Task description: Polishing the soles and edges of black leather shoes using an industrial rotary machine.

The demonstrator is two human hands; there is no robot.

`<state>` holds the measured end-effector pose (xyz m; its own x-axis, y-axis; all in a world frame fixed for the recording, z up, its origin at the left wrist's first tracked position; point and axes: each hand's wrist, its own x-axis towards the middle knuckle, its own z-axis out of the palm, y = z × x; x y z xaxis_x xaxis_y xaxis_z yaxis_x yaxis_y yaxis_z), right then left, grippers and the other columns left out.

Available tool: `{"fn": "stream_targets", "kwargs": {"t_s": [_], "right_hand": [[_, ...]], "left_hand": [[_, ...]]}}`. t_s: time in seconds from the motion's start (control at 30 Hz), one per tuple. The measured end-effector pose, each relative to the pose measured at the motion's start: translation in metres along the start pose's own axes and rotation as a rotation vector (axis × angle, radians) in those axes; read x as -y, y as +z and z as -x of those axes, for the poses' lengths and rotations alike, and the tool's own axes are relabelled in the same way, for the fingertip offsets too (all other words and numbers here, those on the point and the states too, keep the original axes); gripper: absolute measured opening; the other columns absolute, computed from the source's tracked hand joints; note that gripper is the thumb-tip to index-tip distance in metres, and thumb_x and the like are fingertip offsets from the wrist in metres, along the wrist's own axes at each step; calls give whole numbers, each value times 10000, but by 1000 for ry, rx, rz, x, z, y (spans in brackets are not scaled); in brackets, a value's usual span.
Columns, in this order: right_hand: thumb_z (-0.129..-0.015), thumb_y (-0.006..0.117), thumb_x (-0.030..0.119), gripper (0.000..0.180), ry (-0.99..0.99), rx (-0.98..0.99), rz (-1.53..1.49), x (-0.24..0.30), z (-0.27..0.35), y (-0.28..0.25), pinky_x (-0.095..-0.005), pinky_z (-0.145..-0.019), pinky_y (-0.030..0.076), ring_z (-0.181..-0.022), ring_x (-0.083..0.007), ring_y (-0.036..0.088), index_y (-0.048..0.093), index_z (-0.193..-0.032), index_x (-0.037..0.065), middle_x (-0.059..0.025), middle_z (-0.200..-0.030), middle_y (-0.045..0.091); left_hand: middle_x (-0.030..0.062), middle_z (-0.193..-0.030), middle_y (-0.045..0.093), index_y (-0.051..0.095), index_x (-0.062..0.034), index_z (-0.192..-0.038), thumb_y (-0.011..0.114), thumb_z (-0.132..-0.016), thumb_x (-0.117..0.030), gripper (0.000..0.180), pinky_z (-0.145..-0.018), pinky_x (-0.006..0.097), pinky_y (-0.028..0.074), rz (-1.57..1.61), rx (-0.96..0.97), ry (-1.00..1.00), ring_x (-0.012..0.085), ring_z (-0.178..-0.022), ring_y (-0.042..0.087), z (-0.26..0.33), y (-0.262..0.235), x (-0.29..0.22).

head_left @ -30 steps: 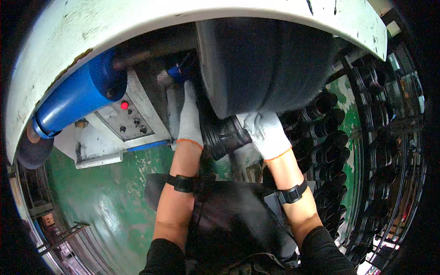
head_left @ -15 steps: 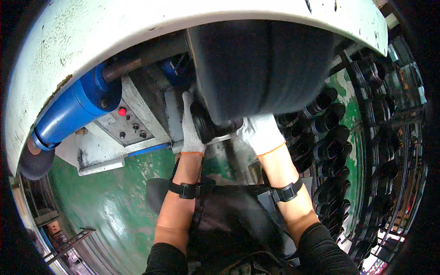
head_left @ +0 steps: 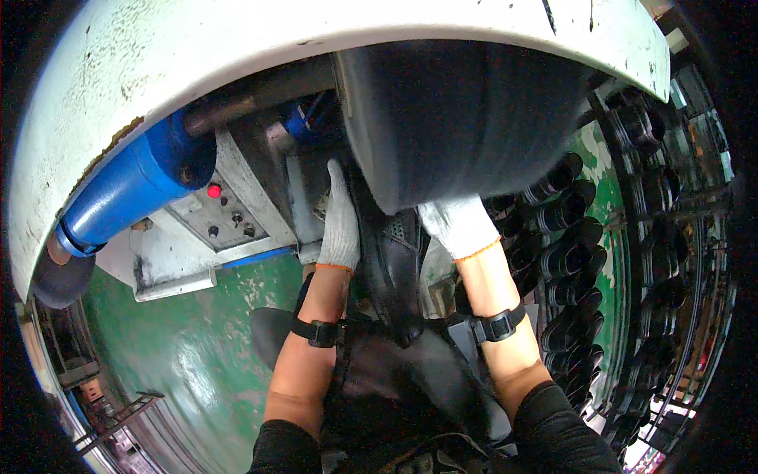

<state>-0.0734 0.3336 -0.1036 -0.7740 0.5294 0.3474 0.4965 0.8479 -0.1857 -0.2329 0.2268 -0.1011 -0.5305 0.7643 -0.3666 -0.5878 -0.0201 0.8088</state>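
Note:
A black leather shoe (head_left: pixel 392 272) with a perforated patch on its upper is held under a large dark roller (head_left: pixel 462 126), whose surface is smeared by motion. Its narrow lower end points toward my lap; the far end disappears beneath the roller. My left hand (head_left: pixel 341 225), in a white knit glove with an orange cuff, lies along the shoe's left side, its fingers stretched forward and pressed to it. On the other side my right hand (head_left: pixel 462 227), gloved alike, grips the shoe near the roller's lower edge, with its fingertips hidden.
A white curved hood (head_left: pixel 347 24) arches over the roller. To the left are a blue cylindrical housing (head_left: pixel 138 178) and a control panel (head_left: pixel 229 213) with a red button. Racks of black shoes (head_left: pixel 564 261) stand at the right. The floor (head_left: pixel 181 340) is green.
The shoe has come out from under the roller and turned, so more of it shows, reaching toward my lap. My right hand has shifted slightly right; the left has tilted a little.

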Motion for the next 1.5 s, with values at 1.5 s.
{"fn": "stream_targets", "kwargs": {"t_s": [1.5], "right_hand": [[-898, 491, 141, 380, 49, 256, 3, 0, 18, -39, -443, -1006, 436, -1127, -388, 558, 572, -1236, -12, -240, -1212, 607]], "left_hand": [[112, -1419, 490, 426, -46, -1413, 315, -1064, -245, 416, -1106, 365, 365, 408, 325, 245, 267, -1288, 457, -26, 10, 15]]}}
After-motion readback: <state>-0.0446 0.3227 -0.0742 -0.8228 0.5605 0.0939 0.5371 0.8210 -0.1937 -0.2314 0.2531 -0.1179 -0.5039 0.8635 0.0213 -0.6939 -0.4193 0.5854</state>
